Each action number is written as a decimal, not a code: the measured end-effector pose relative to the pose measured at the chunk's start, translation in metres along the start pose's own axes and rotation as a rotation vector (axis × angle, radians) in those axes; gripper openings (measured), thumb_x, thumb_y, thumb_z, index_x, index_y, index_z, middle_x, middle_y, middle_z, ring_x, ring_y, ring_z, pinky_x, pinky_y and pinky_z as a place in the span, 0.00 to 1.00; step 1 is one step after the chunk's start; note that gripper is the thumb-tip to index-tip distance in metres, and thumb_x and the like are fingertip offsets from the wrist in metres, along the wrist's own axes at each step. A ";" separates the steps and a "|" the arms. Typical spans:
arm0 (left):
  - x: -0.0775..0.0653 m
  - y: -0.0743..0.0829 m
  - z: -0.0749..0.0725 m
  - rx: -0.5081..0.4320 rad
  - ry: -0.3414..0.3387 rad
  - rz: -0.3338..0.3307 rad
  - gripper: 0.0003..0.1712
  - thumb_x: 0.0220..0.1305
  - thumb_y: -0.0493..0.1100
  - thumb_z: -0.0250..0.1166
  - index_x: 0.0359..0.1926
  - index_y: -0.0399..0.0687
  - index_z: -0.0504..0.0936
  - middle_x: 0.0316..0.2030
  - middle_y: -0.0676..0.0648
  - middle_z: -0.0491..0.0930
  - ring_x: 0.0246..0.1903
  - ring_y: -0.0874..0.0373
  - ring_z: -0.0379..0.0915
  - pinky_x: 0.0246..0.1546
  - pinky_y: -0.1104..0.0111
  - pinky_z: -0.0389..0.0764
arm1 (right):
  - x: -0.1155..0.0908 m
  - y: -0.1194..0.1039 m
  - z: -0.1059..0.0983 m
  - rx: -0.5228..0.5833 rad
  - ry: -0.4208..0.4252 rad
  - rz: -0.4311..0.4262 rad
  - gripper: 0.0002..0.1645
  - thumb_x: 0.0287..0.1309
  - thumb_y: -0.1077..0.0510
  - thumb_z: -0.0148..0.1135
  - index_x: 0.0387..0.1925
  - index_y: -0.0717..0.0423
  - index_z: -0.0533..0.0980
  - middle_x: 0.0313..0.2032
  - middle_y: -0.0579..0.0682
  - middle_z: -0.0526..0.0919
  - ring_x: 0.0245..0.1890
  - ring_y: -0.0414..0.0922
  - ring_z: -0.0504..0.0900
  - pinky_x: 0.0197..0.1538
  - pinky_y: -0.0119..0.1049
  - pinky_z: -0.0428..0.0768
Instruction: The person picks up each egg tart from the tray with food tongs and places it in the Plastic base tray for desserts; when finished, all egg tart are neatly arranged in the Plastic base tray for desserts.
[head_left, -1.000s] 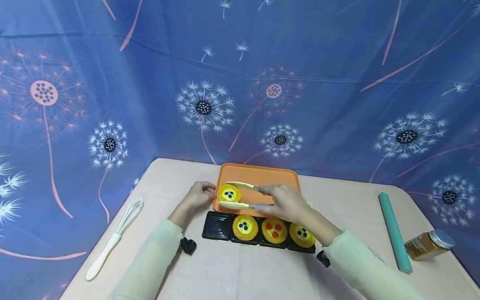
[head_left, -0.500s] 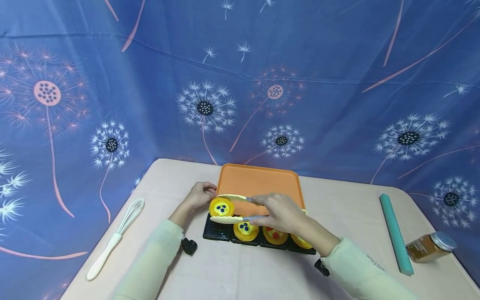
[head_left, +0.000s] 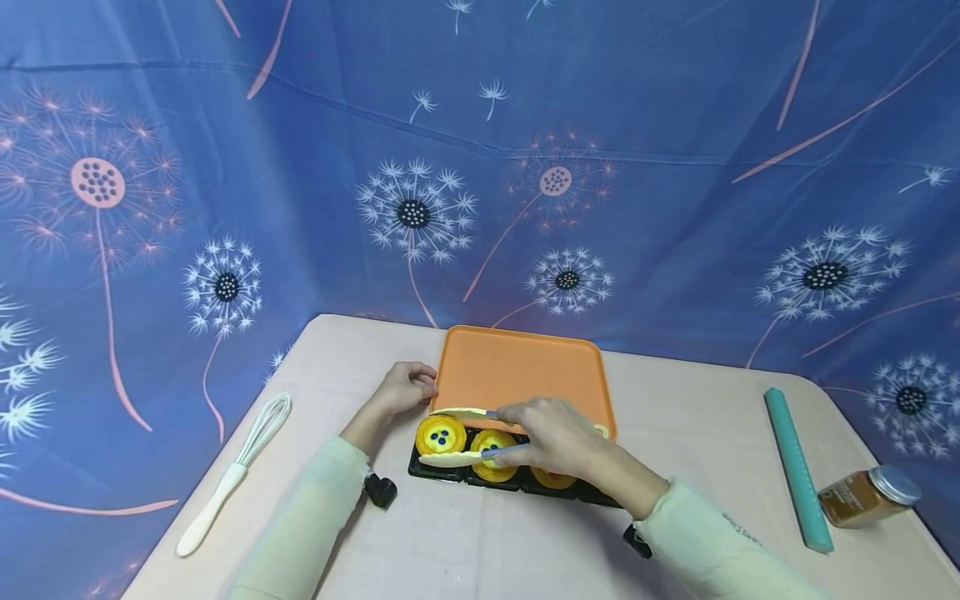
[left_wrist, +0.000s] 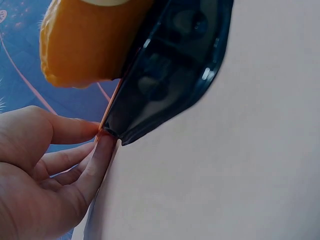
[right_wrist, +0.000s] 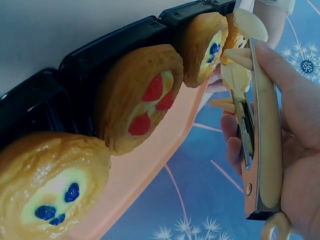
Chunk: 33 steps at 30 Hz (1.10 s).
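Note:
My right hand (head_left: 561, 435) grips a pair of tongs (right_wrist: 267, 145) with cream-coloured tips. Between the tips sits an egg tart (head_left: 441, 437) topped with blueberries, at the leftmost compartment of a black plastic tray (head_left: 437, 473). Whether it touches the compartment floor cannot be told. Beside it in the same tray are a second blueberry tart (right_wrist: 202, 50), a strawberry-topped tart (right_wrist: 140, 100) and another blueberry tart (right_wrist: 55, 185), partly hidden by my right hand in the head view. My left hand (head_left: 403, 388) pinches the left edge of an orange tray (head_left: 525, 367) between thumb and fingers.
A white whisk (head_left: 232, 475) lies at the left of the table. On the right are a teal rolling pin-like rod (head_left: 798, 471) and a jar (head_left: 866, 497) of brown contents with a silver lid. Blue dandelion-print cloth (head_left: 480, 167) rises behind the table.
The tongs have carried the blueberry tart from the orange tray toward me, down to the black tray's leftmost compartment. My left hand has stayed at the orange tray's edge.

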<state>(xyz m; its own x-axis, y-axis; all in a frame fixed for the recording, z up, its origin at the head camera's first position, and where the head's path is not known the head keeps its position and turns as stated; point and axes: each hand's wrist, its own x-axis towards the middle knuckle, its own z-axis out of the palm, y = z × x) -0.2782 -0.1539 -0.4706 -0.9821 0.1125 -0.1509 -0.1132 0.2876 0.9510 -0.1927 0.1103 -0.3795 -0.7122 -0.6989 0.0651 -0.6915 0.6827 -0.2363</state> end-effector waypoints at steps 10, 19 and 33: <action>-0.004 0.002 0.000 0.000 -0.007 0.013 0.18 0.56 0.28 0.60 0.49 0.29 0.76 0.34 0.39 0.78 0.30 0.55 0.77 0.35 0.67 0.82 | 0.000 -0.001 0.006 -0.036 0.025 -0.043 0.37 0.47 0.35 0.67 0.54 0.52 0.77 0.45 0.45 0.84 0.38 0.42 0.82 0.37 0.36 0.80; 0.000 -0.001 0.000 -0.010 -0.004 0.026 0.17 0.54 0.27 0.60 0.47 0.28 0.76 0.33 0.40 0.78 0.28 0.58 0.75 0.33 0.67 0.81 | -0.002 -0.001 0.007 -0.031 0.029 -0.019 0.43 0.42 0.31 0.67 0.56 0.51 0.76 0.49 0.45 0.83 0.45 0.43 0.82 0.43 0.40 0.81; 0.003 -0.003 0.002 -0.008 0.009 -0.003 0.17 0.54 0.28 0.62 0.47 0.31 0.77 0.34 0.41 0.78 0.29 0.57 0.75 0.34 0.67 0.82 | -0.027 0.011 -0.007 0.055 0.126 0.099 0.54 0.32 0.26 0.69 0.60 0.50 0.72 0.57 0.44 0.77 0.42 0.40 0.80 0.40 0.35 0.79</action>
<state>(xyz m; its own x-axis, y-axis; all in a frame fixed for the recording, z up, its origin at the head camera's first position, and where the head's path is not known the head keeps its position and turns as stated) -0.2802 -0.1527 -0.4740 -0.9831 0.1035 -0.1513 -0.1171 0.2804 0.9527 -0.1819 0.1378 -0.3773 -0.7882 -0.5945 0.1592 -0.6123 0.7314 -0.3004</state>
